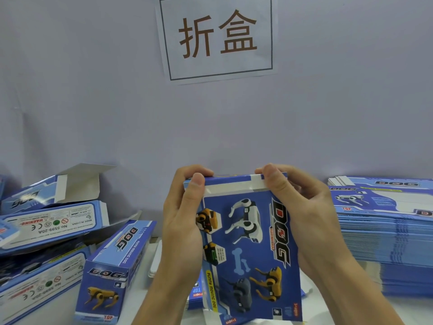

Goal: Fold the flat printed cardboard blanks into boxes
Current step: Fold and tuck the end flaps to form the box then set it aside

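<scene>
Gripping top corners of upright box [253, 242], left hand [185, 221] and right hand [302, 214] hold it above bench [150, 308]. Print reads "DOG", "FUNNY MOVING DOG". Left: folded boxes [112, 259], "No. 5599-20A", "WARNING". Right: stack of flat blanks [386, 233]. Wall sign [218, 36]: "折盒".

A blue printed box [246, 242], showing robot dogs and the word DOG, is held upright at centre, its top flap apparently being folded down. To its right lies a tall stack of flat blanks [384, 235]. At left, several folded boxes [114, 266] lie piled, some flaps open.
</scene>
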Motion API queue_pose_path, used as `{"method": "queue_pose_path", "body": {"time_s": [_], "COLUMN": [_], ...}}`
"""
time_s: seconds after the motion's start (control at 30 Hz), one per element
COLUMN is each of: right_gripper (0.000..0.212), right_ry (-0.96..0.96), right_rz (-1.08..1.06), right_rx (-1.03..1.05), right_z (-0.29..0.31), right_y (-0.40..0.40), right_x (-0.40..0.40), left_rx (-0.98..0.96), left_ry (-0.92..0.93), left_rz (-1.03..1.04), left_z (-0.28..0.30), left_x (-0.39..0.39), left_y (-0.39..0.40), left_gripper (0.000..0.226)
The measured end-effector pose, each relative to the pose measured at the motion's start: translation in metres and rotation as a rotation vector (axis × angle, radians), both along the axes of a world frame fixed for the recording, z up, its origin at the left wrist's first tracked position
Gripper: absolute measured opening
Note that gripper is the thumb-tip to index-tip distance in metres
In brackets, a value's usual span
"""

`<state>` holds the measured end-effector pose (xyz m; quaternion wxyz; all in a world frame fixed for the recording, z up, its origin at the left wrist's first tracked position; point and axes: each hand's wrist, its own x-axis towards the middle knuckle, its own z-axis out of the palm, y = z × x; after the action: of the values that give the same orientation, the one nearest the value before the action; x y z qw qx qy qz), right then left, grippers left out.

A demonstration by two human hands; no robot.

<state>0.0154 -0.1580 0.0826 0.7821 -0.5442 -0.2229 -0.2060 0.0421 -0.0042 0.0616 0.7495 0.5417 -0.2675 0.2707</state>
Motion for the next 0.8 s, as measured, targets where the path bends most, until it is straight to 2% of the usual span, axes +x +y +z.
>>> {"method": "queue_pose_path", "body": {"time_s": [0.1, 0.2, 0.33, 0.47, 0.6, 0.8], "right_gripper": [0.023, 0.011, 0.015, 0.016, 0.01, 0.014], "right_ry": [0.002, -0.013, -0.025, -0.025, -0.029, -0.004], "right_rz": [0.004, 0.017, 0.008, -0.005, 0.018, 0.029], "right_rx": [0.009, 0.038, 0.03, 0.023, 0.079, 0.079], "right_z": [-0.002, -0.006, -0.01, -0.012, -0.012, -0.014], "right_y": [-0.003, -0.009, -0.011, -0.015, -0.021, -0.026], "right_x": [0.002, 0.007, 0.011, 0.014, 0.015, 0.015], "left_rx": [0.009, 0.037, 0.072, 0.094, 0.14, 0.152], "left_ry": [-0.004, -0.002, 0.015, 0.0, -0.066, -0.12], "left_rz": [-0.014, -0.054, -0.101, -0.195, -0.289, -0.271], "left_z": [-0.001, 0.001, 0.003, 0.002, -0.001, -0.002], "left_x": [0.0, -0.004, -0.005, -0.005, -0.005, 0.0], "left_y": [-0.001, -0.004, -0.003, 0.0, 0.003, 0.006], "left_gripper": [0.013, 0.011, 0.008, 0.011, 0.036, 0.023]}}
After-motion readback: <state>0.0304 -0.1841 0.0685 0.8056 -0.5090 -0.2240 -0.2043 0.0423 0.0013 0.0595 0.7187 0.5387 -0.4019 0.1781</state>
